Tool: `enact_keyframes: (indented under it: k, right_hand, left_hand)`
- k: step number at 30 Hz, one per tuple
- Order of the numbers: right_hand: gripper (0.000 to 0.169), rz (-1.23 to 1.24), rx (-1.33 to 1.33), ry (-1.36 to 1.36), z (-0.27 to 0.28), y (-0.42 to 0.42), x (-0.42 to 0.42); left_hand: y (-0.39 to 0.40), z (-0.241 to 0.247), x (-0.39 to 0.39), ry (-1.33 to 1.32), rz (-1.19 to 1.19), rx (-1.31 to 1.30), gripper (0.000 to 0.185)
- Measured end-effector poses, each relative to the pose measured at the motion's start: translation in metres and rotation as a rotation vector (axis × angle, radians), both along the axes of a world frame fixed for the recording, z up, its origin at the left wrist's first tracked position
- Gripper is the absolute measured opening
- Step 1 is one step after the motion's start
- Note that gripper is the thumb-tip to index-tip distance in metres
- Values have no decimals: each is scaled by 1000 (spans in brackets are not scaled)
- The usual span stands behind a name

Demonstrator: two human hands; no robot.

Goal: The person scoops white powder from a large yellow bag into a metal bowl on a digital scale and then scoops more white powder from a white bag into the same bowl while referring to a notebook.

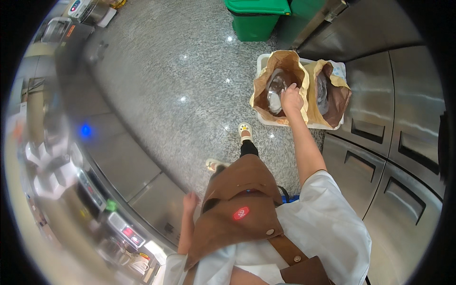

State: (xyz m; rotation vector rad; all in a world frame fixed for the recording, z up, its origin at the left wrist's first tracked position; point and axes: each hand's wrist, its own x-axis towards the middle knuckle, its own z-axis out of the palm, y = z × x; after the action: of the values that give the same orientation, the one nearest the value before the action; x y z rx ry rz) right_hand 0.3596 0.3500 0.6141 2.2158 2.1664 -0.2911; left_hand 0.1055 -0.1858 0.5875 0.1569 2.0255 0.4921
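My right hand [292, 99] reaches into the mouth of an open brown paper sack [297, 58] standing on the floor to the right. Inside that sack is a clear, shiny plastic lining or container [276, 85] with something white low in it. My fingertips are beside this clear plastic; whether they grip it is not plain. A second open paper sack [336, 96], with grey translucent plastic inside, stands right next to the first. Both sit in a shallow white plastic tub [263, 61]. My left hand [191, 200] hangs blurred beside my brown apron [235, 192], and no object shows in it.
Stainless-steel drawers and doors [359, 158] line the right side. A green lidded bin [254, 25] stands beyond the tub. Along the left runs a steel counter [117, 156] with digital scales [126, 229] and white containers [53, 181]. The floor [171, 71] is speckled grey.
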Motion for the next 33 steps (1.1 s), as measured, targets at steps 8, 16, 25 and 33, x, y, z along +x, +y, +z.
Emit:
enact_keyframes:
  k: [8, 16, 25, 33]
  right_hand:
    - [18, 141, 42, 302, -42, -3, 15]
    - [86, 151, -696, 986, -128, 39, 79]
    - [15, -175, -200, 314, -102, 71, 86]
    - [65, -179, -589, 598, -63, 102, 56]
  left_hand:
    - [-28, -8, 15, 1, -29, -50, 38]
    - [-40, -30, 22, 245, 113, 17, 39]
    - [-134, -45, 81, 305, 66, -118, 33]
    - [-214, -122, 122, 14, 120, -176, 28]
